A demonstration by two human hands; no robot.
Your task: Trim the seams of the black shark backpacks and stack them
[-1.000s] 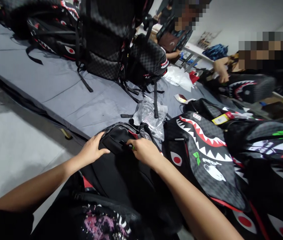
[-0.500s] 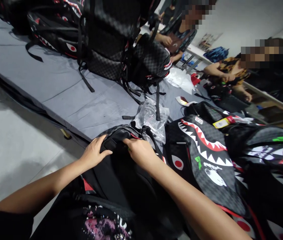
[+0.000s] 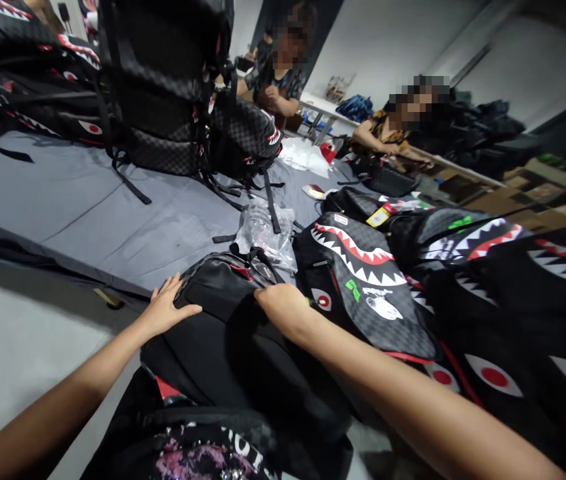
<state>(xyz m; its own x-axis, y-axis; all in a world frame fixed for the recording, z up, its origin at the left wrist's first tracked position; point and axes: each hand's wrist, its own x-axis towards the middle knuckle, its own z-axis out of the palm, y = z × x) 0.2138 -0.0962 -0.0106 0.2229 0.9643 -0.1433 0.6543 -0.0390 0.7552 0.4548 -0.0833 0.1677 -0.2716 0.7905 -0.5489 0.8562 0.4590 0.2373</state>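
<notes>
Our left hand [image 3: 165, 308] lies spread over the upper edge of the black backpack [image 3: 197, 363], thumb well apart from the fingers and resting on its face. Our right hand [image 3: 285, 310] is bent down on the right part of the same backpack; its fingers are hidden beneath the knuckles, so we cannot tell how far they are closed or what they hold. The black backpack lies right in front of us at the near edge of the grey worktop [image 3: 87, 207], and we cannot see into it.

Just beyond the backpack's top sits a crumpled clear plastic bag [image 3: 265, 233]; its contents are too unclear to name. Just right of the backpack lies a checked shark-mouth backpack [image 3: 383, 293] with green and white prints, its inside out of sight. More dark shark-mouth backpacks [image 3: 507, 320] crowd farther right of it. Beyond the black backpack, to its left, rises a pile of checked backpacks [image 3: 157, 123] with straps trailing. Far beyond it, to the right, a co-worker's arms [image 3: 387, 148] reach over a dark bag [image 3: 390, 179], near cardboard boxes [image 3: 537, 200] whose contents we cannot make out.
</notes>
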